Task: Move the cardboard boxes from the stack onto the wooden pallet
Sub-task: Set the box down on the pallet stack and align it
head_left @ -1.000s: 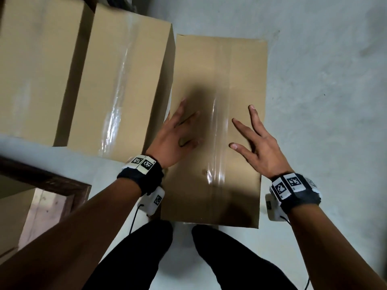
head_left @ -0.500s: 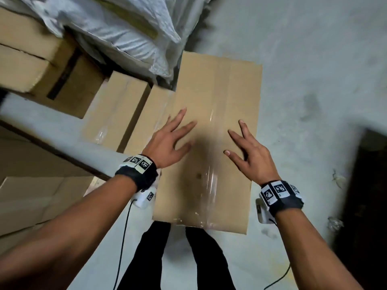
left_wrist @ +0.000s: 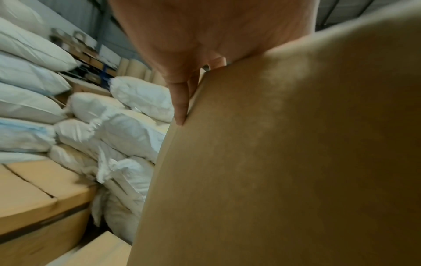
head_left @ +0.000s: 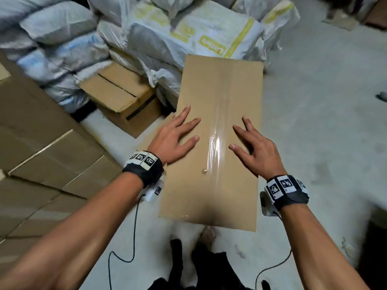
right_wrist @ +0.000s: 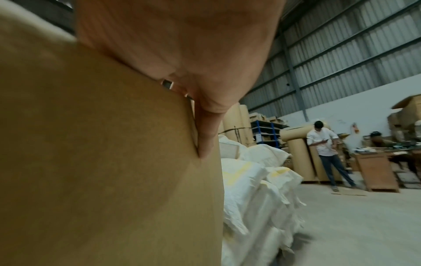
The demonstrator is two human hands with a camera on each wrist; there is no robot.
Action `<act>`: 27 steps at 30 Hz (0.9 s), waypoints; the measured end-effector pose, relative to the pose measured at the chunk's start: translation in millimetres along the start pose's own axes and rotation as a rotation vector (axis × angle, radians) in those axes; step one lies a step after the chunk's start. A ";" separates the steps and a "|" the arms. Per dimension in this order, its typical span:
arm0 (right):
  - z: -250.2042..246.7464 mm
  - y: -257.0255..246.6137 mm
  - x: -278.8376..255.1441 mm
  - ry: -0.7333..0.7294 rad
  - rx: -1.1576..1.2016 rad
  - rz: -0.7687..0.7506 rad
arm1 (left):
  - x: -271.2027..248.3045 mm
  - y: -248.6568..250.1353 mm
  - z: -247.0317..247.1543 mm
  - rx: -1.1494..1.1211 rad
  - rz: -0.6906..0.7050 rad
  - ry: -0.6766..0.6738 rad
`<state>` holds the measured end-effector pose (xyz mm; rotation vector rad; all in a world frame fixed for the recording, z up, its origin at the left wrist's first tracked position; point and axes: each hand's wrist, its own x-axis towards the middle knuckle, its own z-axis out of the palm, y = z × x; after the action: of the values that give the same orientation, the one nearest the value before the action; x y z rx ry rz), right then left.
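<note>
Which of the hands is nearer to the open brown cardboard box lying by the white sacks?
Left. The left hand lies on the carried cardboard box's left edge, nearest the open brown cardboard box; the right hand lies on its far, right side.

The box is sitting under both hands. The left hand is lying on its top near the left edge, and the right hand near the right edge. Past the fingers, sacks are piling up behind the box. Left of the left fingers, a smaller box is sitting on the floor, with stacked boxes further left.
</note>
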<state>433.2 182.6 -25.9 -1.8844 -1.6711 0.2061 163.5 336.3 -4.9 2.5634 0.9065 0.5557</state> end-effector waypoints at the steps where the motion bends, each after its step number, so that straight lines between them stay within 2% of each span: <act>1: 0.7 -16.8 1.2 -0.003 0.009 -0.035 | -16.7 -1.3 -14.9 0.012 -0.021 0.030; 10: 34.9 -203.6 -14.0 -0.105 0.103 -0.366 | -224.0 -5.4 -138.4 0.112 -0.322 0.290; 16: 67.0 -327.9 -36.4 -0.210 0.124 -0.578 | -363.2 0.2 -202.7 0.159 -0.507 0.429; 20: 92.3 -399.5 -52.9 -0.286 0.156 -0.686 | -440.7 0.3 -233.8 0.200 -0.616 0.492; 27: 146.3 -503.1 -68.7 -0.410 0.198 -0.821 | -540.0 -9.1 -277.7 0.263 -0.801 0.558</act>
<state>-79.1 177.6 103.3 -0.9296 -2.4462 0.4098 -359.7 45.9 98.7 1.9730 2.1607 0.9368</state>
